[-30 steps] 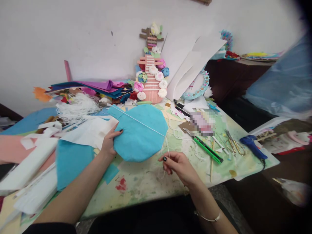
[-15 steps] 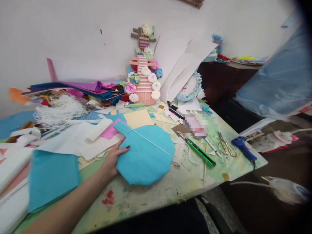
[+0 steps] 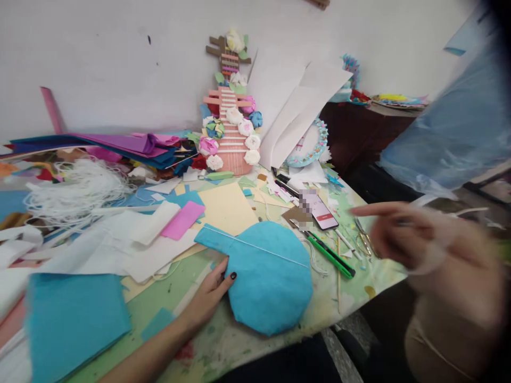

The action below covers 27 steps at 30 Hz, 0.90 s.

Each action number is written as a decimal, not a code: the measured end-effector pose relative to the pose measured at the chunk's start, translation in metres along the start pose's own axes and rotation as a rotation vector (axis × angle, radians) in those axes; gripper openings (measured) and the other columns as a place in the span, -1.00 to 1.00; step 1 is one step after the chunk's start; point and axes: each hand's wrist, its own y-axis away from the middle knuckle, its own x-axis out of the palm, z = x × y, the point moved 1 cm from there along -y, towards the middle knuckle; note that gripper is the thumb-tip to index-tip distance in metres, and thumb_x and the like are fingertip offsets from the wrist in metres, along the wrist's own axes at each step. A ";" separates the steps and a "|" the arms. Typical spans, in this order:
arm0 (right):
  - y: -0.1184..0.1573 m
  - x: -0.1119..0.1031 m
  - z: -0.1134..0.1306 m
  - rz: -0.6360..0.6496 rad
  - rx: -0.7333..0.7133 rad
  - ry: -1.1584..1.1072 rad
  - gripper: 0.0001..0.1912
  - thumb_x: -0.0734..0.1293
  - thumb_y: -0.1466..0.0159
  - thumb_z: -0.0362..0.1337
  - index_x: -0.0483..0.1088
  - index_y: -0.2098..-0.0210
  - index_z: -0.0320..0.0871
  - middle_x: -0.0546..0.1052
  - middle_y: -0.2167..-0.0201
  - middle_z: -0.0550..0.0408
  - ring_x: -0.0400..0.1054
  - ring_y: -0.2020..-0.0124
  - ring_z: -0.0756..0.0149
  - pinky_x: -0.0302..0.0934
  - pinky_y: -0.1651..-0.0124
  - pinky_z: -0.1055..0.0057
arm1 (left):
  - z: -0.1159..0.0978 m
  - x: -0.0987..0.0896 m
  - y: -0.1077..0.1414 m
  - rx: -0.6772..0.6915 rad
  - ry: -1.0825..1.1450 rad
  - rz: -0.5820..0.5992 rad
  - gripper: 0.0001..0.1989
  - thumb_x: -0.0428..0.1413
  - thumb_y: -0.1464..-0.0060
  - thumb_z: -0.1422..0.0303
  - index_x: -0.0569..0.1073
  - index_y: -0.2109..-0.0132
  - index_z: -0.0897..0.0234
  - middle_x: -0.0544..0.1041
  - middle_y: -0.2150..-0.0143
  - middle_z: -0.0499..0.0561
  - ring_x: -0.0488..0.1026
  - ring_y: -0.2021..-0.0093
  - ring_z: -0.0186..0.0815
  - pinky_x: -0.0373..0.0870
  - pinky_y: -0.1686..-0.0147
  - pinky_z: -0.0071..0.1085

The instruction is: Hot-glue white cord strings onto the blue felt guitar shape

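Note:
My left hand [image 3: 211,292] grips the left edge of a blue paper-covered lute shape [image 3: 269,282], with the thumb on top and the other fingers partly hidden beneath. The shape has a round body and a short neck pointing left; a thin white string runs along the neck and across the body. At the right, my right hand [image 3: 419,239] is in the air near the gold-handled scissors [image 3: 363,239]. Its index finger stretches left, but motion smears the other fingers. Between the scissors and the blue shape lies a green utility knife [image 3: 331,255].
A pink paper lute with paper roses [image 3: 231,143] leans on the wall. A phone [image 3: 321,210] lies beyond the knife. White string [image 3: 80,189], paper scraps and folded blue paper [image 3: 75,319] cover the left side. A blue plastic bag [image 3: 431,143] hangs right.
The blue lute shape has moved right and closer to me with my left hand on it. My right hand has come into view from the right. The camera view has shifted slightly.

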 end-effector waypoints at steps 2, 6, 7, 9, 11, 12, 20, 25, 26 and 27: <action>-0.012 0.045 -0.001 0.387 0.015 -0.068 -0.63 0.23 -0.28 -0.05 0.49 0.14 -0.17 0.28 0.69 0.20 0.17 0.64 0.41 0.09 0.58 0.45 | -0.004 -0.002 -0.001 0.048 -0.091 0.003 -0.70 0.14 -0.02 0.06 0.58 0.21 0.13 0.59 0.10 0.04 0.49 0.05 -0.08 0.38 -0.06 -0.20; -0.013 0.125 -0.019 0.777 0.103 -0.039 -0.70 0.14 -0.30 -0.25 0.48 0.25 -0.22 0.17 0.73 0.27 0.05 0.67 0.47 0.00 0.57 0.50 | -0.006 -0.017 -0.005 0.021 -0.187 -0.194 -0.72 0.19 0.03 0.12 0.56 0.48 0.23 0.57 0.50 0.00 0.51 0.47 -0.20 0.48 0.39 -0.34; -0.010 0.135 -0.024 0.794 0.098 -0.022 -0.71 0.14 -0.29 -0.28 0.48 0.27 -0.22 0.15 0.73 0.27 0.02 0.67 0.48 -0.04 0.58 0.51 | -0.008 -0.023 -0.005 0.027 -0.206 -0.275 -0.75 0.23 0.06 0.15 0.55 0.51 0.24 0.54 0.58 -0.02 0.48 0.54 -0.23 0.45 0.48 -0.38; -0.002 0.143 -0.031 0.794 0.074 -0.010 -0.71 0.13 -0.30 -0.30 0.48 0.30 -0.21 0.12 0.73 0.28 -0.01 0.67 0.48 -0.08 0.58 0.52 | -0.013 -0.034 -0.005 0.086 -0.267 -0.396 -0.81 0.29 0.12 0.23 0.55 0.52 0.24 0.48 0.66 -0.04 0.43 0.63 -0.29 0.37 0.57 -0.45; 0.005 0.143 -0.035 0.786 0.061 -0.015 -0.71 0.14 -0.30 -0.28 0.47 0.32 -0.20 0.11 0.72 0.27 -0.01 0.66 0.47 -0.09 0.57 0.51 | -0.020 -0.040 -0.003 0.172 -0.326 -0.436 -0.83 0.31 0.15 0.26 0.54 0.52 0.25 0.46 0.67 -0.05 0.40 0.64 -0.33 0.33 0.59 -0.48; 0.008 0.141 -0.036 0.784 0.061 -0.020 -0.71 0.14 -0.30 -0.26 0.47 0.32 -0.20 0.11 0.72 0.27 0.00 0.65 0.46 -0.10 0.57 0.51 | -0.024 -0.041 -0.001 0.217 -0.329 -0.438 -0.83 0.32 0.16 0.28 0.54 0.51 0.25 0.48 0.63 -0.04 0.40 0.62 -0.34 0.34 0.59 -0.48; 0.014 0.153 -0.018 0.700 -0.062 0.009 -0.66 0.19 -0.30 -0.12 0.47 0.39 -0.20 0.11 0.71 0.27 0.00 0.63 0.45 -0.12 0.56 0.50 | -0.032 -0.023 0.010 0.408 -0.264 -0.210 -0.83 0.14 -0.04 0.34 0.57 0.44 0.26 0.45 0.52 0.02 0.36 0.56 -0.38 0.32 0.59 -0.49; 0.011 0.168 -0.009 0.704 -0.090 0.007 -0.68 0.15 -0.32 -0.22 0.43 0.43 -0.21 0.18 0.71 0.25 0.06 0.62 0.45 -0.09 0.56 0.52 | -0.034 -0.020 0.014 0.426 -0.291 -0.290 -0.72 0.06 -0.13 0.20 0.35 0.47 0.25 0.28 0.54 -0.07 0.22 0.56 -0.41 0.17 0.60 -0.52; 0.011 0.170 -0.009 0.702 -0.084 0.004 -0.68 0.15 -0.31 -0.24 0.42 0.46 -0.20 0.18 0.71 0.25 0.06 0.62 0.45 -0.09 0.56 0.52 | -0.034 -0.020 0.014 0.426 -0.289 -0.303 -0.70 0.03 -0.15 0.18 0.30 0.47 0.25 0.24 0.56 -0.09 0.18 0.57 -0.42 0.14 0.60 -0.52; 0.011 0.171 -0.009 0.703 -0.078 0.003 -0.68 0.15 -0.31 -0.26 0.40 0.49 -0.20 0.18 0.71 0.25 0.05 0.62 0.46 -0.10 0.55 0.53 | -0.034 -0.021 0.014 0.429 -0.293 -0.302 -0.68 0.02 -0.16 0.17 0.27 0.48 0.24 0.22 0.57 -0.11 0.15 0.57 -0.42 0.13 0.59 -0.51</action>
